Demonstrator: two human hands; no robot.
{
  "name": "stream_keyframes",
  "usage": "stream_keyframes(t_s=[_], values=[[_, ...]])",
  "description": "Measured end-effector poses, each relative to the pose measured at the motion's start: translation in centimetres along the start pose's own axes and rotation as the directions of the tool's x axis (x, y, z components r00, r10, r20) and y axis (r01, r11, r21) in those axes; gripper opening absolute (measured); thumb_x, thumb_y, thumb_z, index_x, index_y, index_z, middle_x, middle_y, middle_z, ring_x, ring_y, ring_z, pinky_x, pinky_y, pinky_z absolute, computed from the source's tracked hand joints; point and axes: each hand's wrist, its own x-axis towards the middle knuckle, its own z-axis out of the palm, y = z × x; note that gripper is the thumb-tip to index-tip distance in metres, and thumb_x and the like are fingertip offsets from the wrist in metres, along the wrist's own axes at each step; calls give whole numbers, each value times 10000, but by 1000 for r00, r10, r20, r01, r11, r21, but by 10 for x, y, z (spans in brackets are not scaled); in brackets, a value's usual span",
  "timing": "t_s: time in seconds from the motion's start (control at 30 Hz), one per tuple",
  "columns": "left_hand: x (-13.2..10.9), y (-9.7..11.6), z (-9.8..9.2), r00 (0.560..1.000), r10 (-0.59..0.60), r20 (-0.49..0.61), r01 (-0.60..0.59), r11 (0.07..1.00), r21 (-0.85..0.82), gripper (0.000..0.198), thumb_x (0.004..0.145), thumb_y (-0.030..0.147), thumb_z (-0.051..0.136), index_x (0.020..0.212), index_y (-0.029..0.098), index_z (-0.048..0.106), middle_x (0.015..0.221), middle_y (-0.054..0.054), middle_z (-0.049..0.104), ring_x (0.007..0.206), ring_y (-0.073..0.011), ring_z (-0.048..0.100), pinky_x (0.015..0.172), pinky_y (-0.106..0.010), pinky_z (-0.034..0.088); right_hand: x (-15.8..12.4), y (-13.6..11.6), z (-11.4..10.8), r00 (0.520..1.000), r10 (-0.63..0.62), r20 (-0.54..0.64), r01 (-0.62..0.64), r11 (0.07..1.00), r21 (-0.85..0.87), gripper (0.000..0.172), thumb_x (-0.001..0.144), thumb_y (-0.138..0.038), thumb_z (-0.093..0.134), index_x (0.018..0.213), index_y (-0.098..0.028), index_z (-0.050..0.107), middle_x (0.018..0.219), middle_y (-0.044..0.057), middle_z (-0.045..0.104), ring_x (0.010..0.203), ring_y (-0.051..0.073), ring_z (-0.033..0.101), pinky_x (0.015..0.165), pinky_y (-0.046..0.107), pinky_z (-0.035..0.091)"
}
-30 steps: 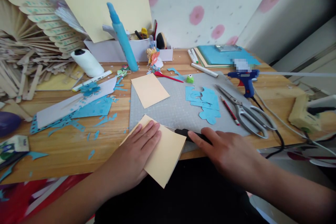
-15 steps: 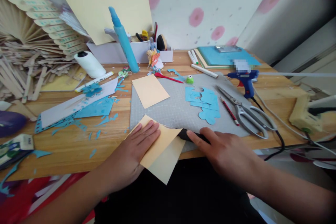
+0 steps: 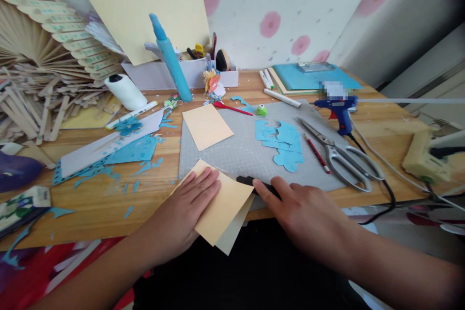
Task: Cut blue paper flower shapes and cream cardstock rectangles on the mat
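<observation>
My left hand [image 3: 194,201] lies flat, fingers stretched, on a folded sheet of cream paper [image 3: 227,206] at the mat's front edge. The sheet's near corner hangs over the table edge, and its two layers part on the right. My right hand [image 3: 301,210] is closed round the black handle of a knife [image 3: 267,186]. The knife lies along the fold, its thin blade partly hidden by the paper. Just beyond, a cream paper piece [image 3: 208,127] rests on the grey cutting mat [image 3: 240,143], left of several cut blue paper pieces [image 3: 285,140].
Large scissors [image 3: 336,155] and a red pencil [image 3: 317,155] lie right on the mat. A blue glue gun [image 3: 339,111] stands behind them, its cable trailing right. Blue scraps [image 3: 136,186] litter the left side. A blue bottle-like tube [image 3: 172,65] stands at the back.
The knife and my right hand have shifted slightly left along the fold. The paper's upper layer now reaches lower over the under layer. My left hand has stayed in place.
</observation>
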Motion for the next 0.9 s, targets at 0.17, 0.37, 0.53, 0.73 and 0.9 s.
stream_keyframes(t_s=[0.17, 0.37, 0.53, 0.73, 0.9], values=[[0, -1, 1, 1000, -9, -16, 9, 1000, -11, 737, 913, 123, 431, 1557, 246, 92, 1565, -111, 332, 1454, -261, 267, 1165, -539, 279, 1, 7, 4, 999, -16, -42, 18, 999, 32, 700, 753, 5, 493, 1431, -164, 450, 981, 100, 664, 621, 215, 687, 467, 300, 457], [0, 0, -13, 987, -160, -21, 150, 958, -245, 551, 987, 259, 410, 1513, 336, 263, 1546, -10, 380, 1421, -229, 342, 1173, -492, 283, -4, 39, 27, 979, -142, -144, 155, 984, 84, 705, 790, -24, 508, 1456, -217, 384, 1091, 98, 645, 711, 217, 682, 555, 320, 485], [-3, 2, -20, 928, -367, -58, 311, 853, -419, 473, 1002, 341, 390, 1474, 355, 364, 1498, 44, 449, 1379, -232, 413, 1140, -393, 368, 7, 42, 24, 970, -193, -145, 206, 975, 79, 693, 805, -20, 509, 1462, -201, 382, 1065, 93, 649, 721, 214, 676, 587, 327, 497], [-2, -5, -13, 989, -145, 6, 140, 940, -311, 622, 921, 229, 524, 1493, 348, 310, 1545, -6, 379, 1429, -231, 326, 1186, -501, 255, 18, 23, 7, 991, -108, -77, 111, 993, 44, 704, 777, -12, 534, 1448, -193, 424, 1030, 100, 663, 662, 222, 688, 520, 314, 477], [-3, -6, -5, 996, -94, -6, 90, 971, -222, 761, 834, 101, 534, 1514, 299, 253, 1549, -76, 368, 1436, -247, 311, 1159, -560, 296, 24, 12, -1, 996, -83, -43, 85, 995, 47, 635, 826, -32, 520, 1441, -168, 442, 1006, 110, 671, 670, 219, 701, 503, 300, 479]])
